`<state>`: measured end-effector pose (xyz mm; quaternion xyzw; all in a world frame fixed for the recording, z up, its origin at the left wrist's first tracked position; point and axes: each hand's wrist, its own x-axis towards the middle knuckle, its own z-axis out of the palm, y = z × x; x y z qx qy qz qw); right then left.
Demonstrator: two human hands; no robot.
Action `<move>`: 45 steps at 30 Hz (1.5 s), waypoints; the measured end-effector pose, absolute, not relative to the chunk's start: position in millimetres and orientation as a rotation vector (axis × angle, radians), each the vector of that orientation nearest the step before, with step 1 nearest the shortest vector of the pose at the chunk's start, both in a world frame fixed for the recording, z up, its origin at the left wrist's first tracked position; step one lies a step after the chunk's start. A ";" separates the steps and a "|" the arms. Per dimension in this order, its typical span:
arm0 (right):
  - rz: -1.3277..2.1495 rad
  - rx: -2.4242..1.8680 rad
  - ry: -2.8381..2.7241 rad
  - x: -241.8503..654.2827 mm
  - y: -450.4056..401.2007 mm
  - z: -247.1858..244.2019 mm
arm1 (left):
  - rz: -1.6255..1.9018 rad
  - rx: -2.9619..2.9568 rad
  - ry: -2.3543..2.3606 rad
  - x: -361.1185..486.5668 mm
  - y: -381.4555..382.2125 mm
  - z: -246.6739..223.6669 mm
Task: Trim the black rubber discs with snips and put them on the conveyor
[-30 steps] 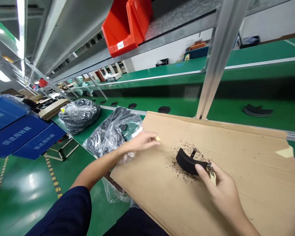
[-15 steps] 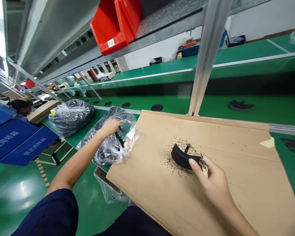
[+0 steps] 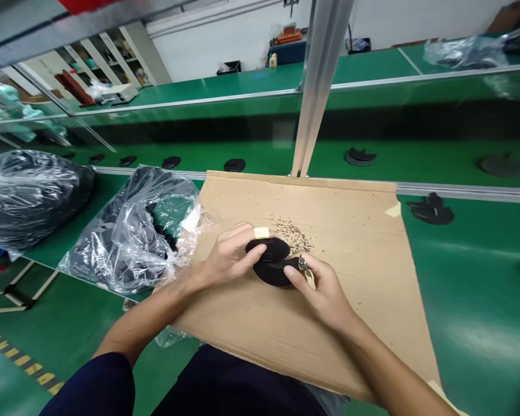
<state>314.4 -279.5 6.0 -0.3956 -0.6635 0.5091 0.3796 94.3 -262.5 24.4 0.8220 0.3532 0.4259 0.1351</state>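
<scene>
from where i sit, with only the head view to go by, i have both hands close together over a brown cardboard sheet [image 3: 329,335] laid on the green bench [image 3: 472,300]. my left hand [image 3: 234,257] has its thumb and fingers clamped on a flat black oval piece [image 3: 277,248], with a pale yellow wrap [image 3: 261,233] around one finger. my right hand [image 3: 323,286] pinches a curved black piece [image 3: 271,276] between thumb and fingers at its right end, and a small metal tool [image 3: 302,264] with a pale yellow handle [image 3: 309,281] sits in the same grip. the two black pieces meet or overlap just above the cardboard; i cannot tell whether they are joined. right behind them lies a scatter of tiny black bits [image 3: 291,234]. to the left, a clear plastic bag [image 3: 125,231] slumps open with dark pieces inside, and a fuller bag [image 3: 34,196] stands beyond it. near the cardboard's right edge i see another black piece [image 3: 433,211] resting on the bench.
</scene>
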 end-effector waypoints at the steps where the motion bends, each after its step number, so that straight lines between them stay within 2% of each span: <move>1: 1.325 -1.010 -1.687 314.7 -279.9 7.0 | 1.266 2.370 0.994 100.8 -260.3 18.5; 8: 1.417 -1.063 -1.655 315.2 -279.2 6.7 | 1.333 2.256 0.958 108.7 -262.6 -8.8; 18: 1.399 -1.105 -1.694 314.5 -278.3 10.4 | 1.517 2.458 0.943 105.8 -265.9 -17.8; 22: 1.386 -1.100 -1.699 315.4 -278.4 10.7 | 1.579 2.344 1.011 108.1 -270.2 -16.3; 27: 1.377 -1.114 -1.731 315.1 -279.0 9.1 | 1.469 2.060 1.038 106.3 -270.1 -15.0; 32: 1.352 -1.102 -1.745 313.4 -278.8 8.6 | 1.494 2.218 0.907 107.3 -268.7 -17.4; 39: 1.300 -1.122 -1.773 313.4 -278.8 8.8 | 1.361 2.162 1.018 108.3 -271.2 -14.8; 45: 1.218 -1.108 -1.831 313.3 -278.8 7.5 | 1.381 2.162 0.983 108.4 -270.6 -15.9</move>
